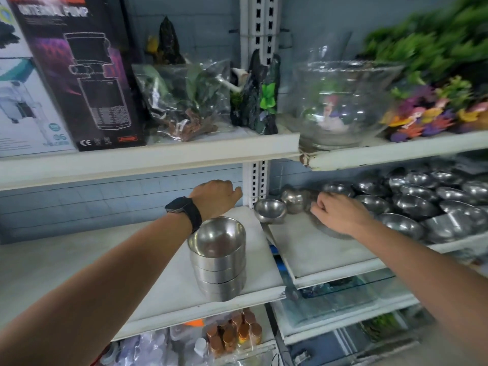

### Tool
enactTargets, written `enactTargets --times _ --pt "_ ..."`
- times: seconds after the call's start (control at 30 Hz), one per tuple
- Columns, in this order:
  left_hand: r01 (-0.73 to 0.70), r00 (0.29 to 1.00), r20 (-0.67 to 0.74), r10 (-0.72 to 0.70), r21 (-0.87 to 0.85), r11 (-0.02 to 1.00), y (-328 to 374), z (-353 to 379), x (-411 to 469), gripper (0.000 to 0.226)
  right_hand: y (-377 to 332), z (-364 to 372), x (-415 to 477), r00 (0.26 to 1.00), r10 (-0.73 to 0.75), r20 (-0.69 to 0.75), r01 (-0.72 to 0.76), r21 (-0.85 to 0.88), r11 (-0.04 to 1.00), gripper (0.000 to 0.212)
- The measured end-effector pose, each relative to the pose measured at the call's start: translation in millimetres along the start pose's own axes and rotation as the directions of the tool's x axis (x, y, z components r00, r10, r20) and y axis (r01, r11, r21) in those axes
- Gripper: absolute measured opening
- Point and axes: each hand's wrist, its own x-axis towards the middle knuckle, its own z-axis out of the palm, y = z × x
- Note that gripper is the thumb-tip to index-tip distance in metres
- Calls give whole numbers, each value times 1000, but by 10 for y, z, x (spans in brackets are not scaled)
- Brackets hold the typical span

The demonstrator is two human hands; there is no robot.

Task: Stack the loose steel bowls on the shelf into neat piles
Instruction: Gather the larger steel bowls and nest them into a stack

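A pile of several steel bowls [218, 257] stands near the front edge of the left middle shelf [148, 294]. One loose steel bowl [270, 210] sits upright at the joint between the two shelves. Many loose steel bowls [417, 200] lie jumbled on the right shelf [322, 257]. My left hand [215, 196], with a black watch on the wrist, hovers behind the pile with curled fingers and holds nothing I can see. My right hand [339, 211] grips the rim of a steel bowl [327, 232] lying under it.
The upper shelf [148, 157] hangs low over the bowls and carries pump boxes [79, 75], bagged decorations [184, 101], a glass fishbowl [340, 101] and plastic plants [435, 107]. A white slotted post [254, 186] divides the shelves. Small jars [232, 334] and glass tanks [338, 299] sit below.
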Motion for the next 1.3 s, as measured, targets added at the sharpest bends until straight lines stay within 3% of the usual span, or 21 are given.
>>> enactTargets --times 0.47,0.87,1.17,1.3 --pt "-171 980 93 176 -61 983 1191 366 242 47 1073 -88 -602 983 178 52 -179 16 984 38" --pt "-154 985 80 152 24 988 1954 891 318 50 1782 28 -923 974 221 43 -223 45 974 29" --pt "-142 985 99 143 -12 990 2316 1221 464 61 2237 206 -995 967 255 27 -255 7 967 41" --pt "-203 970 126 207 -42 978 2298 1347 665 65 2333 289 -955 951 305 44 -306 8 952 38"
